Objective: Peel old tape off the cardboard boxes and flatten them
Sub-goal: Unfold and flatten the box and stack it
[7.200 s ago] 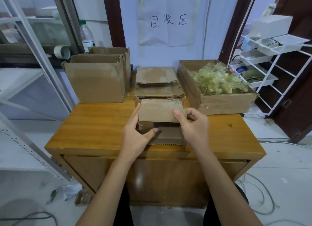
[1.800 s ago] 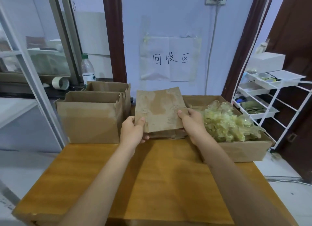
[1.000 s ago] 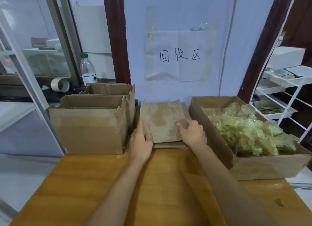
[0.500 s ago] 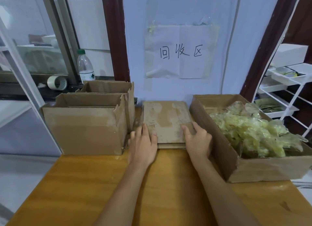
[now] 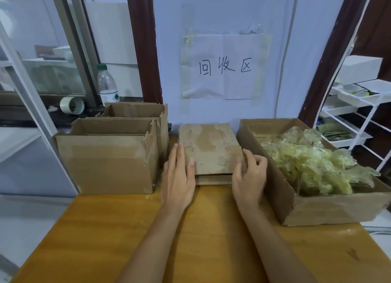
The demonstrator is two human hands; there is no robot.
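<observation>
Flattened cardboard box (image 5: pixel 208 147) lying atop a short stack of flat cardboard at the back of the wooden table (image 5: pixel 110 230), between an upright open box (image 5: pixel 108 156) and a low box of peeled tape (image 5: pixel 313 164). Left hand (image 5: pixel 178 177) flat with straight fingers along its left edge, grip open. Right hand (image 5: pixel 249 172) curled at the near right corner, pinching that edge.

A: Count, open brown cardboard boxes?
B: Three: two on the left (image 5: pixel 105 164) (image 5: pixel 135 110), one holding yellowish crumpled tape (image 5: pixel 330 206).
A: Flattened ones?
B: One stack (image 5: pixel 209 147); number of layers unclear. One clear plastic bottle (image 5: pixel 107 86), one tape roll (image 5: pixel 72 105).
</observation>
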